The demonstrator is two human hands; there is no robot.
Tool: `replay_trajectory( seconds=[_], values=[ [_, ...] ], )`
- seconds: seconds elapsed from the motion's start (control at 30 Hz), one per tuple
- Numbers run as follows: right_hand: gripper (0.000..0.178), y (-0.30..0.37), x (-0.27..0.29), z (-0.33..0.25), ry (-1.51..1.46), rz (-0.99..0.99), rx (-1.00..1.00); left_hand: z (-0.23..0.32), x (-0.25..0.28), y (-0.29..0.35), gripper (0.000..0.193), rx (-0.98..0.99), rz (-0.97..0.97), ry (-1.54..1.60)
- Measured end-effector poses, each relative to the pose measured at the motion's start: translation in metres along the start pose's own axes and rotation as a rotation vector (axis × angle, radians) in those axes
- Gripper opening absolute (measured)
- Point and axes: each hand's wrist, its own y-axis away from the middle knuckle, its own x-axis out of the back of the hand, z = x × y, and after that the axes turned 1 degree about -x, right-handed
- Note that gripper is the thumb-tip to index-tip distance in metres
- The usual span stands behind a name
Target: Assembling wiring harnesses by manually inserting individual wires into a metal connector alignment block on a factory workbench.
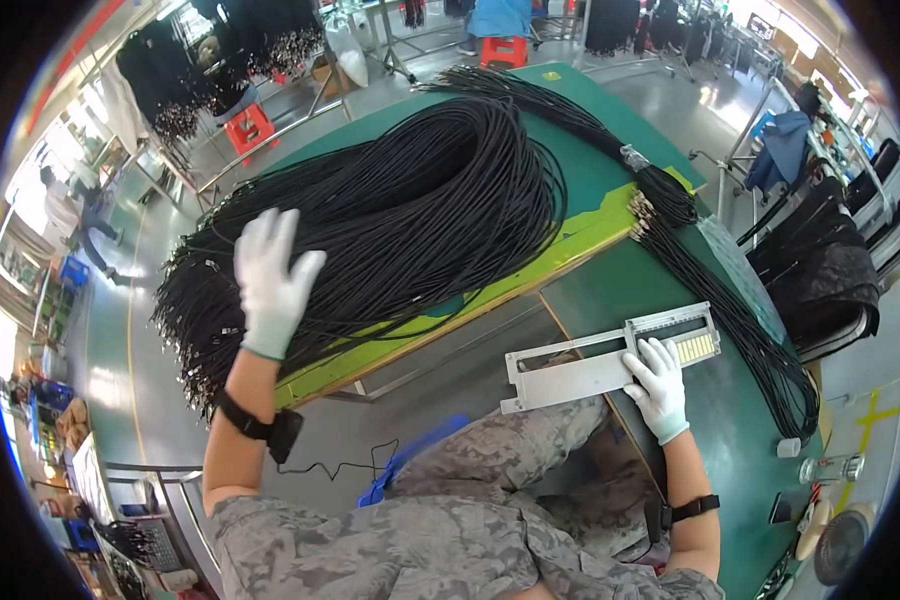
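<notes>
The left hand point(270, 285), in a white glove, is positioned at the near left side of a large looped bundle of black cables point(420, 220). Its grip is released, with fingers extended and thumb spread; contact with the cables cannot be determined. The bundle lies on the far counter point(610, 100), its metal-tipped ends gathered at the left edge. The right hand point(660, 390), also gloved in white, is placed on a long silver metal fixture point(570, 380), fingers over its right section, beside a pale yellow ribbed strip point(697, 348). Whether this grip is clenched on the fixture or only resting cannot be told. The fixture sits across the right counter point(610, 280), its left end projecting beyond the counter edge above the lap. A narrower cable bundle point(720, 295) extends along the right counter, passing to the right of the fixture. Each wrist carries a black strap point(245, 420).
</notes>
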Motion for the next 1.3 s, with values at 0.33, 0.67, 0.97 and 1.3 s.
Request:
replay_trajectory(
  seconds=[0.33,0.67,0.97,1.3],
  values=[
    [0.052,-0.005,-0.002,-0.001,-0.019,0.096,0.07,0.195,-0.113,-0.131,0.1,0.084,-0.08,0.169],
    [0.052,0.0,0.0,0.001,-0.049,0.093,0.068,0.132,-0.14,-0.166,0.08,0.127,-0.468,0.712],
    [0.052,-0.002,-0.002,0.003,-0.053,0.102,0.047,0.147,-0.152,-0.191,0.066,0.195,-0.424,0.662],
    [0.052,-0.003,0.001,0.003,-0.079,0.089,0.034,0.142,-0.161,-0.184,0.059,0.252,-0.306,0.859]
  ],
)
